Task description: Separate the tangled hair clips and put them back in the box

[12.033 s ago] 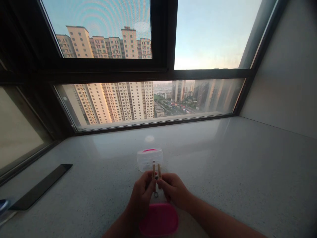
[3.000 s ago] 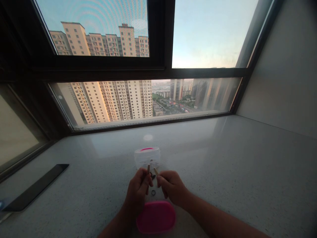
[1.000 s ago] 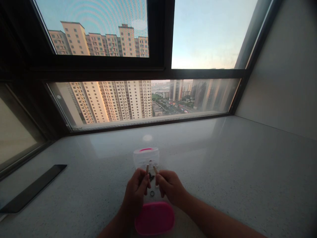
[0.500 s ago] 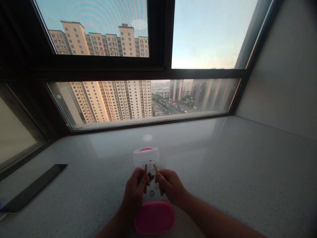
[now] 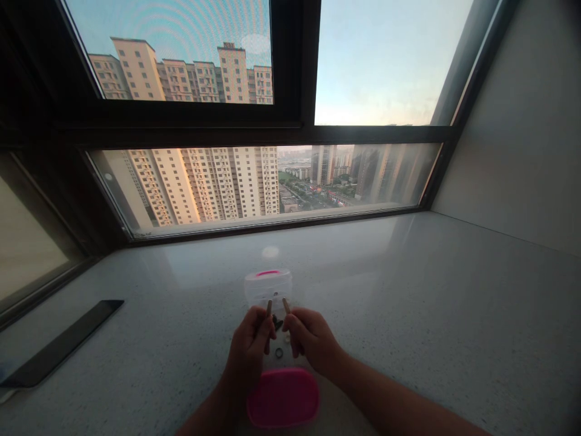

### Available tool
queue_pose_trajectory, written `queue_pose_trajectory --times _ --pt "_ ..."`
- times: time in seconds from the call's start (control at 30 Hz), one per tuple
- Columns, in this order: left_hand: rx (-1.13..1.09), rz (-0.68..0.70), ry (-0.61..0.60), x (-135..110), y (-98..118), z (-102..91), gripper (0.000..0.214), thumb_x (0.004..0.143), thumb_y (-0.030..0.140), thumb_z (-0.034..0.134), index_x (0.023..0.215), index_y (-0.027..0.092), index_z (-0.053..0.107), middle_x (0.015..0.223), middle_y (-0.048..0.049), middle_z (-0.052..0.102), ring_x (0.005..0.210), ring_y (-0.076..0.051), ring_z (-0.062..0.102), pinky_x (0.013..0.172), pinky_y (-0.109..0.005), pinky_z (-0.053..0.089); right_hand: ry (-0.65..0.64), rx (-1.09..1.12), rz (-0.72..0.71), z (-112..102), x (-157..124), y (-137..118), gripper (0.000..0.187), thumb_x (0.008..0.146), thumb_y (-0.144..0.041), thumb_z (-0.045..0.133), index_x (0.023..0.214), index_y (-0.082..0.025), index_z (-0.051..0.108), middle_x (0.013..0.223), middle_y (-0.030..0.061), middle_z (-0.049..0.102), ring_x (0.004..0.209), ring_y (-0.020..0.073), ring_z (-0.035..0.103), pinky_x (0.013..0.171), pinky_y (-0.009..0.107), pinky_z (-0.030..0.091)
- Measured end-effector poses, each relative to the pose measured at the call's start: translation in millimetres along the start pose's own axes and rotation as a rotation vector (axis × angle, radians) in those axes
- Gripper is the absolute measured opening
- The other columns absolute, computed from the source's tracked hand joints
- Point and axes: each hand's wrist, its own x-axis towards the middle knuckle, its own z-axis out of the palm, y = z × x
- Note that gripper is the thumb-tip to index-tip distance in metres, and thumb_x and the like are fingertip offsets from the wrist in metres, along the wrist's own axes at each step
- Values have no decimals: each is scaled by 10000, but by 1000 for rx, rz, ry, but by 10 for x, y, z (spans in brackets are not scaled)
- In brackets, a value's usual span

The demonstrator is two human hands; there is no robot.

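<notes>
I see L hand (image 5: 249, 354) grip pinched shut on 1 wooden strip (image 5: 269, 306), R hand (image 5: 311, 342) grip on a 2nd strip (image 5: 285, 304), both just in front of the clear tub (image 5: 267, 283) on the surface (image 5: 408, 303). A small ring (image 5: 278, 352) & pink lid (image 5: 282, 398) show nearer me than the tub.

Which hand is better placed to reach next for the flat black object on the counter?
Left, probably. The flat black object lies to the left, and only bare counter separates it from the left hand. The right hand would have to cross over the left. Each hand pinches a wooden stick.
</notes>
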Motion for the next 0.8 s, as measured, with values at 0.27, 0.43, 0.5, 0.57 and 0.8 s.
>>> queue_pose_trajectory --times 0.27,0.43,0.5,0.57,0.8 --pt "-8 -7 37 5 -20 0 184 868 357 488 845 177 515 695 17 565 497 -71 452 464 -182 354 -22 51 -10 17 9 1 304 853 -414 515 786 -127 593 445 -68 441 349 53 395 348 151 285" --pt "3 -3 29 1 -29 -4 191 870 363 487 868 175 513 735 -1 590 529 -83 484 457 -182 347 -34 146 -4 29 16 14 259 818 -410 573 828 -156 524 549 -58 507 364 48 426 339 146 306" --pt "1 -8 15 2 -36 -6 190 870 364 487 880 175 509 741 -3 593 524 -82 488 448 -180 339 -26 167 -2 31 20 31 250 809 -396 590 806 -163 498 562 -55 523 363 48 434 333 143 303" --pt "2 -12 3 5 -40 -5 189 868 363 489 885 175 505 736 -1 591 517 -81 489 443 -179 335 -19 177 4 32 22 45 245 807 -385 595 798 -164 488 572 -50 536 363 48 441 331 141 305" --pt "8 -11 2 11 -16 12 182 862 356 496 870 174 510 733 3 581 510 -79 484 448 -185 349 -22 161 -3 29 23 55 207 836 -357 564 809 -164 492 616 -39 551 378 46 455 337 140 316"
